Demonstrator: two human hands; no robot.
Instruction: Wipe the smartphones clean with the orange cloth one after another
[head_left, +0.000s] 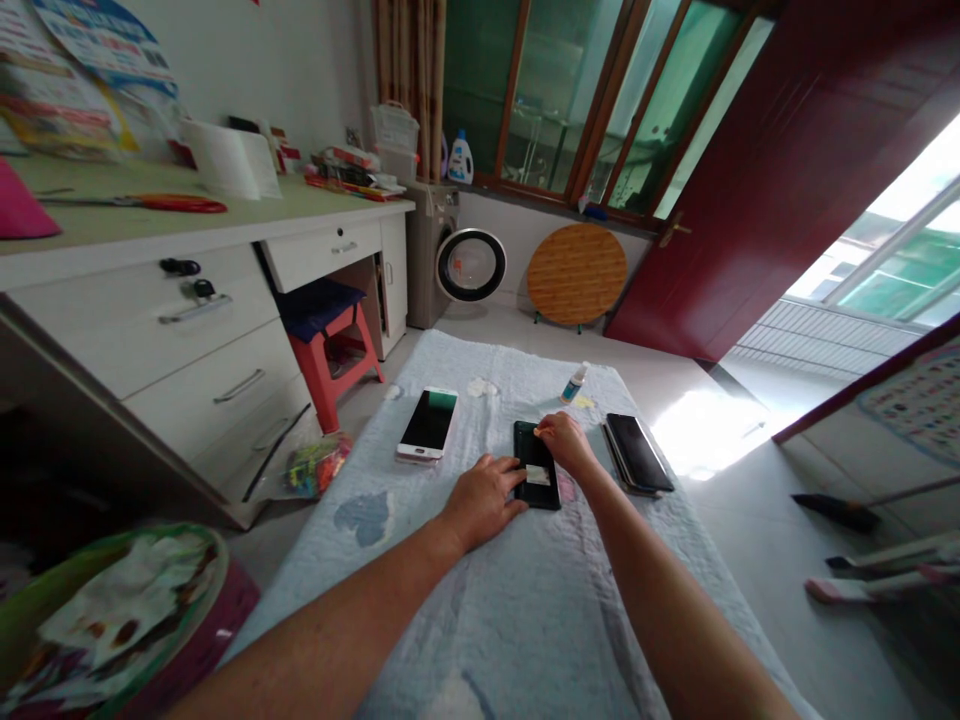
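A black phone or phone-shaped shell (531,452) lies on the cloth in front of me, with a pale label (537,475) on its lower half. At its left edge rests my left hand (484,502), fingers stretched and spread, the tips touching the black piece. My right hand (568,441) is closed in a pinch over its upper end, on a small yellowish thing too small to name. A white phone (429,424) lies to the left. Stacked dark phones (637,452) lie to the right. A small spray bottle (575,383) stands behind my right hand.
A pale blue cloth (495,610) covers the surface under the phones. On the left are a desk (210,320), a red stool (330,365) and a full waste bin (225,590). Behind stand a washing machine (427,260) with its door open and a round wooden board (577,272).
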